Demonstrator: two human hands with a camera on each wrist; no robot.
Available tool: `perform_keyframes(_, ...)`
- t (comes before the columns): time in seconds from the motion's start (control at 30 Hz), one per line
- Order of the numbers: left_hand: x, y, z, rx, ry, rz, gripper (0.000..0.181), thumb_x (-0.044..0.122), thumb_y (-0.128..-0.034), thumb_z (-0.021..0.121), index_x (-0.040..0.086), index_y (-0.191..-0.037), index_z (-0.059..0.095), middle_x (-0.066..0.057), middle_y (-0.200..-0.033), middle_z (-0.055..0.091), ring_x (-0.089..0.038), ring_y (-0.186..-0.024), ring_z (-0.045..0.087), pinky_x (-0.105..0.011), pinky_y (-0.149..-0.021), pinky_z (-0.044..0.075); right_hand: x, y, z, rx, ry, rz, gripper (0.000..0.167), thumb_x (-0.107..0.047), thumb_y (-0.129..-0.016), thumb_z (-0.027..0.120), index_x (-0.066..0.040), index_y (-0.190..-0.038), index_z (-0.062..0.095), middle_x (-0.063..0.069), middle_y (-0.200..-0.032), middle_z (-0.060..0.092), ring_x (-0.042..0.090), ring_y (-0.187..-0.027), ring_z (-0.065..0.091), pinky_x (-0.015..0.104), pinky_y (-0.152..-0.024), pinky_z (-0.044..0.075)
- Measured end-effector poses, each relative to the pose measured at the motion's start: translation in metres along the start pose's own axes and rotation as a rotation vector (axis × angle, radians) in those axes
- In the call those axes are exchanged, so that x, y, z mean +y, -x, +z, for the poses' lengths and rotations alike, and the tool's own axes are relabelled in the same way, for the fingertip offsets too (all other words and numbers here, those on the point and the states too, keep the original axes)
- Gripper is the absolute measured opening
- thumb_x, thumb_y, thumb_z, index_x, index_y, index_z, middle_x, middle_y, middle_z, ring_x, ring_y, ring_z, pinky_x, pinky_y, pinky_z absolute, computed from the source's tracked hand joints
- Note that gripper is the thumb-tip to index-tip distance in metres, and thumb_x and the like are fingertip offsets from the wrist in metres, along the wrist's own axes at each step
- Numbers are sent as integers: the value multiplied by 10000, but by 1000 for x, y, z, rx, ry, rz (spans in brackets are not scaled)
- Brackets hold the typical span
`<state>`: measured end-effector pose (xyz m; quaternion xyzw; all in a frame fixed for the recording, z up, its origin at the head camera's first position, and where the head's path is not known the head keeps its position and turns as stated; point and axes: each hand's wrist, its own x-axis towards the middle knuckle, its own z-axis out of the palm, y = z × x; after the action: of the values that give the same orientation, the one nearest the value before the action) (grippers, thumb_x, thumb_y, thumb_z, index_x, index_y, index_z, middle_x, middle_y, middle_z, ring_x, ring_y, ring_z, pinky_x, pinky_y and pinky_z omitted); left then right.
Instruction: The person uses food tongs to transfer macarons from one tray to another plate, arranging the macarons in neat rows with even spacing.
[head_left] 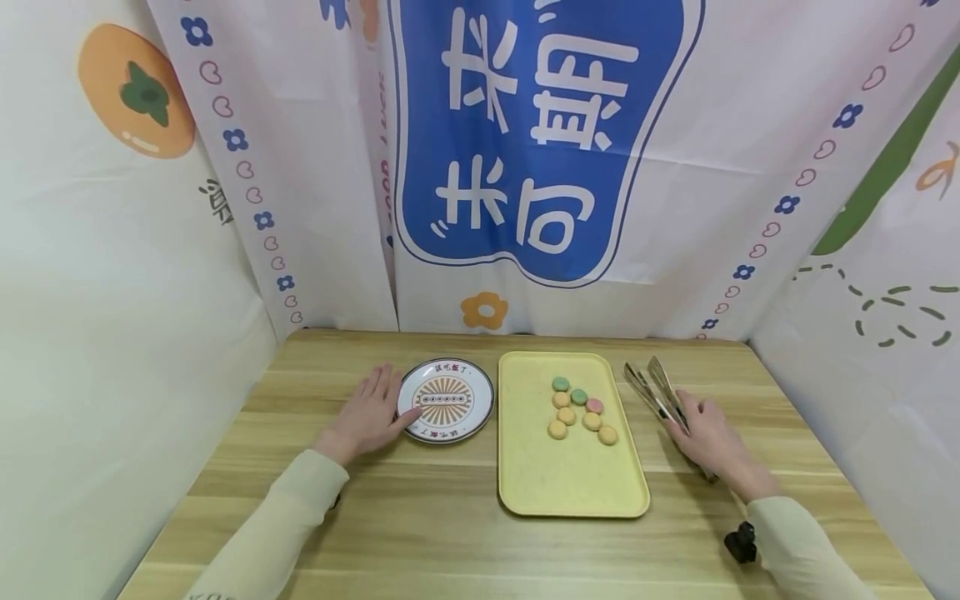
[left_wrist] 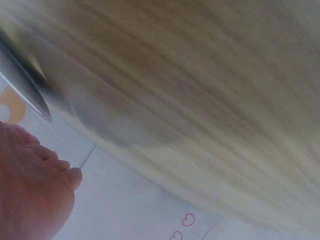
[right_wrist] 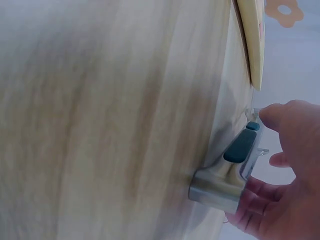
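Note:
My left hand (head_left: 367, 417) lies at the left side of a round white plate (head_left: 480, 400), fingers straight and thumb over its rim. The plate has a dark edge and an orange ray pattern. To the right, my right hand (head_left: 705, 433) grips metal tongs (right_wrist: 240, 147) with dark inserts, thumb on one side and curled fingers on the other. Their two arms spread apart toward the back of the table. Between the hands is a yellow tray (head_left: 566, 483) bearing several small round macarons: yellow ones (head_left: 557, 429), green ones (head_left: 560, 383) and a pink one (head_left: 594, 406).
The wooden table (head_left: 420, 533) meets a printed cloth backdrop (head_left: 337, 208) at its far edge. White cloth walls (head_left: 112, 317) stand at both sides. A black wrist device (head_left: 741, 542) is on the right forearm.

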<state>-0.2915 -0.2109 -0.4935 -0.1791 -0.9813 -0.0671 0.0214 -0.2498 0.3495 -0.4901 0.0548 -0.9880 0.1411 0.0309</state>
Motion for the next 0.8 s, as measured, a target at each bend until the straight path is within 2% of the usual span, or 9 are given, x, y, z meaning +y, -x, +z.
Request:
perform_keyframes(0.13, 2, 0, 2, -10, -24, 3, 952, 667, -964, 365, -86, -1523, 201, -296, -1607, 133, -440, -1503, 126, -544, -1237, 167, 0, -1, 2, -22, 8, 23, 672, -378, -977, 564, -5, -1475, 308, 367, -1071, 518, 344, -795, 565, 374, -521, 445)
perform_keyframes(0.27, 3, 1, 2, -14, -35, 5, 985, 684, -947, 388, -92, -1521, 197, -287, -1609, 144, -425, -1508, 130, -528, -1240, 174, -1, -1, 4, -34, 15, 21, 659, -382, -968, 578, -8, -1449, 326, 342, -1022, 528, 310, -755, 545, 354, -511, 426)
perform_keyframes(0.53, 2, 2, 6, -36, -74, 37, 1016, 715, -941, 345, -109, -1515, 188, -293, -1604, 149, -430, -1503, 148, -529, -1236, 183, 3, -5, 7, -78, 9, 45, 702, -413, -975, 564, 12, -1468, 302, 385, -1083, 523, 326, -781, 576, 386, -525, 453)
perform_keyframes(0.8, 0, 2, 11, -55, -99, 58, 997, 701, -950, 340, -111, -1511, 196, -287, -1604, 157, -418, -1506, 153, -512, -1244, 176, 7, -10, 8, -117, 20, 56, 726, -446, -989, 524, 34, -1474, 275, 423, -1163, 506, 423, -889, 620, 486, -601, 509)
